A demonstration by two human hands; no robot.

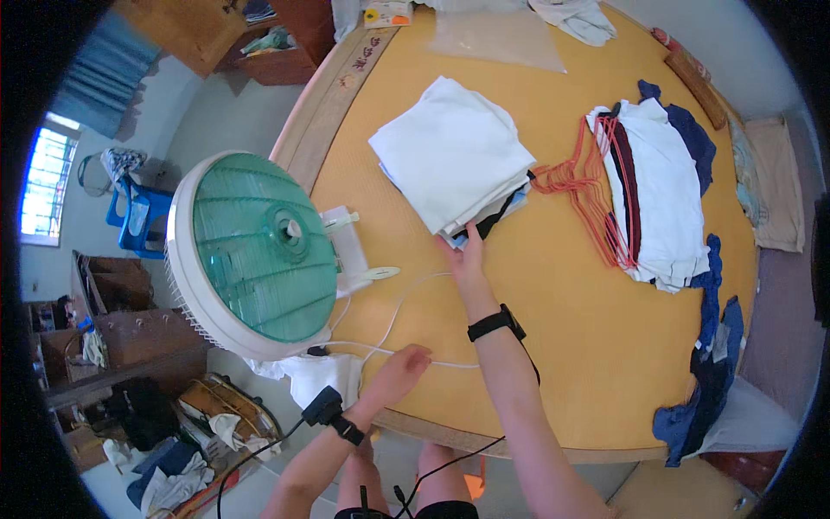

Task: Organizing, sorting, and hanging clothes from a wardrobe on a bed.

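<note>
A stack of folded clothes (454, 151), white on top with black and light-blue layers beneath, lies on the yellow mat (588, 363). My right hand (467, 256) grips the stack's near corner, some of its fingers hidden by the cloth. My left hand (403, 372) hovers near the mat's front edge beside a white cord (398, 313), holding nothing, its fingers loosely bent. To the right of the stack lie several red clothes hangers (575, 179), some of them in a pile of white garments (666, 199) with a dark red piece.
A fan (259, 246) with green blades stands left of my hands, its white cord trailing over the mat. White cloth (324, 376) lies below it. Dark blue garments (705, 363) line the right edge. A blue chair (143, 212) and an open suitcase (229, 411) are on the left.
</note>
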